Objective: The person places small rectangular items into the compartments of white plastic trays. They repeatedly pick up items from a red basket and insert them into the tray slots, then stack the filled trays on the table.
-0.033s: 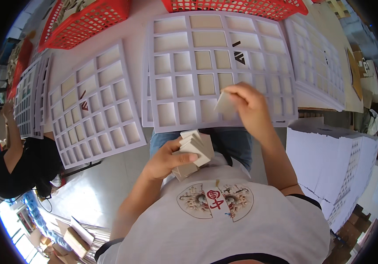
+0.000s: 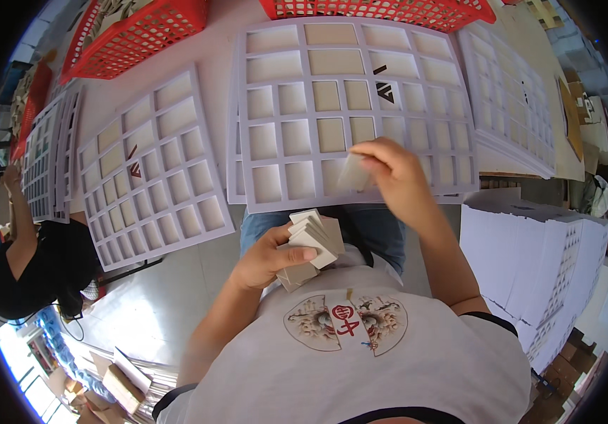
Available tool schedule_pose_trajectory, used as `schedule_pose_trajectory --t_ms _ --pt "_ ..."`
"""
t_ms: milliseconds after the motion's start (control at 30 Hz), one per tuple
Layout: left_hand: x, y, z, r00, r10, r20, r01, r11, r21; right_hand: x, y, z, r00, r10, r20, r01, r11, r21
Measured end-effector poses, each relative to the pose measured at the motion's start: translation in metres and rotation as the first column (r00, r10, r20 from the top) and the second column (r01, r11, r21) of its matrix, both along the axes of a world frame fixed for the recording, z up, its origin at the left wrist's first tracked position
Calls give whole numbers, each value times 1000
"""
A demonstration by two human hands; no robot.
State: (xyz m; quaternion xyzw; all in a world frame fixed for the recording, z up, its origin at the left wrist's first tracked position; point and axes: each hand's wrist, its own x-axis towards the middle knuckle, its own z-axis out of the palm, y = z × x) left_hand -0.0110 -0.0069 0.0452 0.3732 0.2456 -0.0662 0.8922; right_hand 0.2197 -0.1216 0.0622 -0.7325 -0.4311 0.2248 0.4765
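My left hand [image 2: 269,256] is closed around a fanned stack of pale beige tiles [image 2: 316,239], held near my lap with the thumb on top. Between the fingers of my right hand [image 2: 392,166] is a single thin beige tile [image 2: 351,174], tilted over the near row of a white compartment board [image 2: 261,157]. Whether that tile touches the board I cannot tell. Beige squares fill a few of the board's middle compartments, such as the inset tile [image 2: 331,136]; others look white inside. A dark printed mark lies right of the board's centre.
Another compartment board [image 2: 212,180] lies angled at the left, and several are stacked at the right [image 2: 530,152]. Red baskets [image 2: 141,44] stand along the far edge. A large white carton [image 2: 509,247] is beside my right arm. Another person's arm [image 2: 22,237] shows at far left.
My right hand has shifted slightly left and down with its tile, which now hangs lower over the near row. My left hand and the stack stay where they were.
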Motion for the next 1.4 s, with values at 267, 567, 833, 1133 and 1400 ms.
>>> schedule_pose_trajectory --t_ms 267,567,833,1133,1400 --pt "-1 0 -22 990 101 -94 -107 992 -60 -7 24 -21 985 67 160 -80 994 76" --pt "-7 4 -24 972 218 -84 -224 973 -65 -22 27 -38 966 -7 258 -25 992 123" --pt "-17 11 -11 976 213 -36 -216 969 -117 -36 -2 -14 791 181 584 -197 980 -37" --pt "9 7 7 992 -120 -35 124 978 165 -42 1 19 961 204 -186 -203 979 26" --pt "21 -3 1 992 -121 44 114 982 148 -40 2 1 931 -268 247 174 922 345"
